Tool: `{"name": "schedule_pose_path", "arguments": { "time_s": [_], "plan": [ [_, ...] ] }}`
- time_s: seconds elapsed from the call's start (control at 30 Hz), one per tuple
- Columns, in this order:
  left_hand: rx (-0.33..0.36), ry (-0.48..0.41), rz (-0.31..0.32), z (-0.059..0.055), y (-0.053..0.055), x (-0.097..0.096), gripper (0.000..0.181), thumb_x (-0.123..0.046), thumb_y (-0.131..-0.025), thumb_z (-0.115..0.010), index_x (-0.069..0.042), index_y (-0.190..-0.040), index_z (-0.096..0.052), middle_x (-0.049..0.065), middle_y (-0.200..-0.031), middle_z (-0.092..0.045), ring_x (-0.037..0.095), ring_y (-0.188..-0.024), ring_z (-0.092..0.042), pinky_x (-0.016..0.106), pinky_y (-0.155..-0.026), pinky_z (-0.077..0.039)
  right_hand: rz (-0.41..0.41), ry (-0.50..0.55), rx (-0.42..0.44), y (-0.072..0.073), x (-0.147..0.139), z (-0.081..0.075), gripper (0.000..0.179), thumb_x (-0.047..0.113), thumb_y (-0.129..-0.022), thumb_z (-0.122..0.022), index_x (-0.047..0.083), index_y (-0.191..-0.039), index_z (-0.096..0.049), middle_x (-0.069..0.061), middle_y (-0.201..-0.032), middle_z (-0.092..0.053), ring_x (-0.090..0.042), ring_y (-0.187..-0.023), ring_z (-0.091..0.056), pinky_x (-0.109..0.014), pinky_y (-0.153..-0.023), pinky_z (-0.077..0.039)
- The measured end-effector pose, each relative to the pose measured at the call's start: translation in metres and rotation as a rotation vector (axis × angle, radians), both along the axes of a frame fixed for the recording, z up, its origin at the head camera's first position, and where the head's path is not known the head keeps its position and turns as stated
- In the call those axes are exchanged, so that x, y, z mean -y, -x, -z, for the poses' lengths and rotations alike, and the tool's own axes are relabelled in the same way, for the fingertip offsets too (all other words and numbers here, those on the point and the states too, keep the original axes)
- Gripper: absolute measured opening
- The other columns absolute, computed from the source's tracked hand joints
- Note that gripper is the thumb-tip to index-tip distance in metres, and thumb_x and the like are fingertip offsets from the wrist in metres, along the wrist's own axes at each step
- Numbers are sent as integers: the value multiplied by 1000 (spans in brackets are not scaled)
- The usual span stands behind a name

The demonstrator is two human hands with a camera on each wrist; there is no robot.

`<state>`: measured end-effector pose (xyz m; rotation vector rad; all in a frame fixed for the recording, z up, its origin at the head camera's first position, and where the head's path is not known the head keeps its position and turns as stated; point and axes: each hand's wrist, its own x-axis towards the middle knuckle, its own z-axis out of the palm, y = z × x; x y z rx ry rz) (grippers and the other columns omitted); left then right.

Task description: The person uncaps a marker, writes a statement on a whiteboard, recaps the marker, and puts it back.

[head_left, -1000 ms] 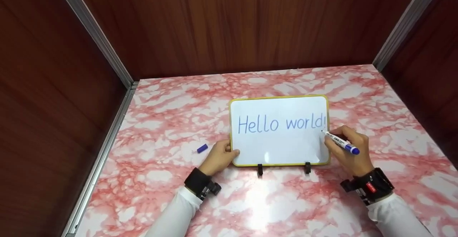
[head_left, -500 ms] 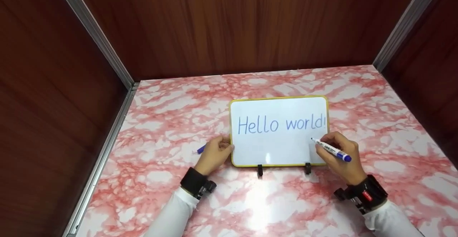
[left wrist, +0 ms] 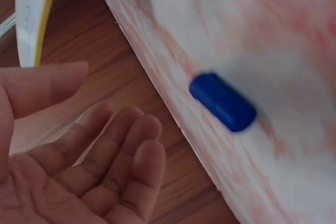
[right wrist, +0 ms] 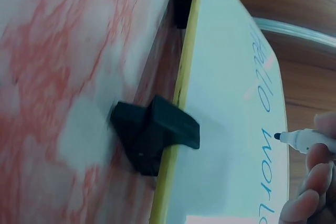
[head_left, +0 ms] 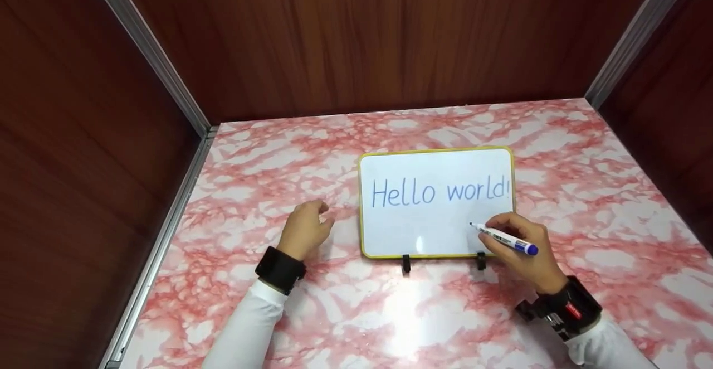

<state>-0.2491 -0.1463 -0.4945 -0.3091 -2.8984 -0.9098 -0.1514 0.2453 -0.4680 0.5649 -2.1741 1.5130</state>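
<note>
A yellow-framed whiteboard (head_left: 423,227) stands propped on two black stand feet (head_left: 406,263), with "Hello world!" written on it in blue. My right hand (head_left: 526,252) pinches an uncapped blue whiteboard marker (head_left: 509,241) in front of the board's lower right, its tip pointing left. In the right wrist view the marker (right wrist: 307,139) shows its dark tip. To the left of the board, my left hand (head_left: 305,229) is off the frame, fingers loosely bent and holding nothing. The blue marker cap (left wrist: 223,102) lies on the table beside that hand; the hand hides it in the head view.
The table (head_left: 267,163) has a red and white marbled top. Dark wood panels (head_left: 356,40) wall it at the back and both sides, with metal strips (head_left: 150,51) at the corners. A black stand clip (right wrist: 155,135) grips the board's lower edge.
My left hand has let go of the board's left edge and moved left over the cap. My right hand has drawn the marker down and left, away from the exclamation mark.
</note>
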Motion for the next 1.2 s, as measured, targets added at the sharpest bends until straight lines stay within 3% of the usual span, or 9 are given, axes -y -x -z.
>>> {"name": "schedule_pose_path", "arguments": {
  "time_s": [0.13, 0.27, 0.4, 0.5, 0.77, 1.0, 1.2],
  "plan": [
    [31, 106, -5, 2, 2, 6, 30, -14, -83, -72, 1, -108, -68, 15, -106, -67, 30, -96, -63, 43, -82, -50, -26, 17, 92, -1, -1, 2, 17, -13, -78, -73, -7, -92, -64, -18, -79, -66, -14, -61, -58, -19, -54, -47],
    [30, 174, -28, 7, 5, 11, 24, -8, -77, -69, 1, -98, -69, 14, -95, -69, 27, -81, -63, 42, -72, -51, -50, 2, 129, -1, -3, 5, 18, -11, -80, -73, -6, -95, -66, -17, -80, -67, -13, -60, -57, -20, -52, -47],
    [26, 213, -36, 12, 9, 13, 4, -6, -75, -68, -5, -77, -65, 9, -76, -64, 24, -66, -58, 40, -60, -47, -68, 1, 125, 0, -3, 8, 19, -11, -78, -74, -4, -95, -67, -16, -81, -67, -13, -60, -57, -20, -52, -46],
    [28, 229, -39, 14, 10, 15, 13, -5, -77, -69, -8, -67, -61, 6, -69, -61, 23, -62, -56, 40, -56, -45, -87, 29, 118, -1, -2, 9, 21, -14, -77, -73, -4, -95, -68, -17, -81, -66, -13, -60, -56, -21, -52, -46],
    [-4, 240, -47, 16, 8, 15, 12, -2, -78, -67, -9, -68, -65, 5, -71, -64, 24, -64, -61, 41, -59, -49, -162, 123, 160, -1, -4, 16, 26, -18, -78, -68, -8, -102, -67, -27, -86, -63, -15, -63, -58, -21, -52, -47],
    [-95, 195, -48, 3, -4, 9, 2, -8, -82, -69, -9, -81, -70, 4, -79, -67, 24, -73, -64, 40, -63, -51, -260, 184, 225, 3, -10, 20, 25, -13, -89, -59, -12, -113, -63, -29, -100, -63, -19, -78, -66, -28, -59, -56],
    [-224, 146, -33, -15, -20, -10, 7, -19, -87, -70, -12, -86, -69, 1, -82, -67, 21, -74, -64, 39, -64, -51, -312, 241, 176, 3, -7, 13, 22, -16, -90, -53, -14, -111, -61, -28, -87, -64, -26, -69, -63, -29, -56, -55]
  ]
}}
